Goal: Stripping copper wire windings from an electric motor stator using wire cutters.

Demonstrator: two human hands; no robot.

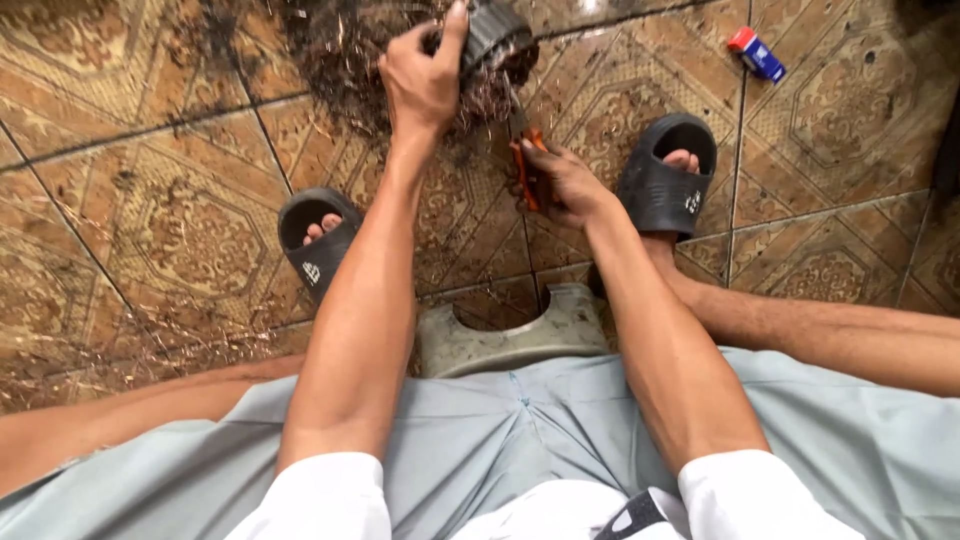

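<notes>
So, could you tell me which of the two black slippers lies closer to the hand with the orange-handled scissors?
The right-foot slipper, just beside the right hand gripping the scissors; the other slipper lies beyond the left forearm.

Patterned brown tile floor point(150, 230)

Dark soil and root scraps point(330, 50) are strewn across it; a small red-and-blue box point(756, 53) and a grey low stool point(510, 340) rest there.

The stool point(510, 340) stands on the floor point(150, 230); ahead of it lie the scissors point(527, 165), further ahead the ribbed pot point(490, 40), one sandal point(315, 240) to its left, another sandal point(665, 180) to its right.
</notes>
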